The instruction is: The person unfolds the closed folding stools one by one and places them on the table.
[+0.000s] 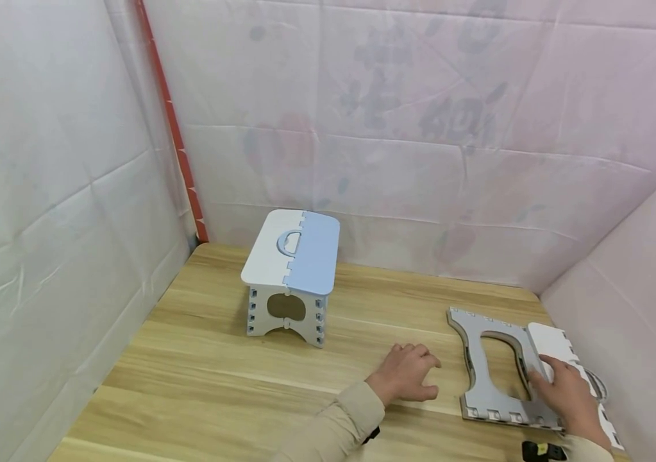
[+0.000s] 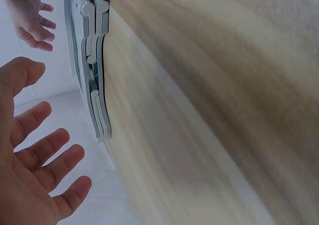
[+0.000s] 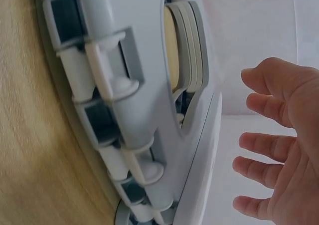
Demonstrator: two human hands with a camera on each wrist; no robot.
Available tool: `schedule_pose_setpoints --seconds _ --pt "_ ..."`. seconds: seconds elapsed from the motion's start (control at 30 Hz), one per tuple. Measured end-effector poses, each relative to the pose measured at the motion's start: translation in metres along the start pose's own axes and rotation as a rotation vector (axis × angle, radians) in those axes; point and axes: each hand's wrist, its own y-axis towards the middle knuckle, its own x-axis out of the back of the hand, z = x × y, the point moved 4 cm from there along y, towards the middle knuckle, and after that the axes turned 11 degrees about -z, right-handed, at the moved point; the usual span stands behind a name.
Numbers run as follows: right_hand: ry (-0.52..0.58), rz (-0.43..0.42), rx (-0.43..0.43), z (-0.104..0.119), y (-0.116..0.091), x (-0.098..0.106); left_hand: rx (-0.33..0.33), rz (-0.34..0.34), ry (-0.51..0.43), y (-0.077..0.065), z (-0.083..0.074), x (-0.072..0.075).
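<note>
A folded step stool (image 1: 478, 393) lies flat at the right of the table, its grey leg panel with a large oval opening facing up. Its white seat part (image 1: 548, 340) and a carry handle (image 1: 600, 386) show along the right side. Over this stool is my right hand (image 1: 567, 391); the right wrist view shows its fingers (image 3: 259, 172) spread, apart from the hinged edge (image 3: 107, 85). My left hand (image 1: 405, 373) hovers left of the folded stool, fingers loosely bent and holding nothing. In the left wrist view, the stool's stacked layers (image 2: 99, 85) appear edge-on beyond that hand.
A second step stool (image 1: 315, 256), unfolded with a white and blue top, stands upright toward the back left of the wooden table (image 1: 201, 372). Pale sheeting (image 1: 362, 167) encloses the table at the back and sides. A red strip (image 1: 174, 135) runs up the back left corner.
</note>
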Motion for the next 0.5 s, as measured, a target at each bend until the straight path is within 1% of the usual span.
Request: schedule_pose_setpoints --seconds 0.13,0.2,0.27,0.33,0.4,0.5 --pt "-0.013 -0.083 0.041 -0.008 0.001 0.000 0.004 0.007 -0.020 0.000 -0.002 -0.002" --pt "-0.013 -0.107 0.054 -0.011 0.002 0.001 0.002 0.011 -0.020 0.000 -0.003 -0.004" --pt "-0.006 -0.104 0.054 -0.015 0.002 0.001 0.001 0.016 -0.023 0.000 -0.004 -0.006" --pt "-0.013 -0.081 0.016 -0.021 0.002 0.000 0.002 0.020 -0.021 0.001 -0.005 -0.007" --pt "-0.029 -0.078 -0.026 -0.026 0.001 0.000 0.003 0.028 -0.021 0.001 -0.007 -0.008" --pt "-0.053 -0.060 -0.118 -0.035 -0.001 -0.001 -0.002 0.038 -0.012 0.003 -0.009 -0.011"
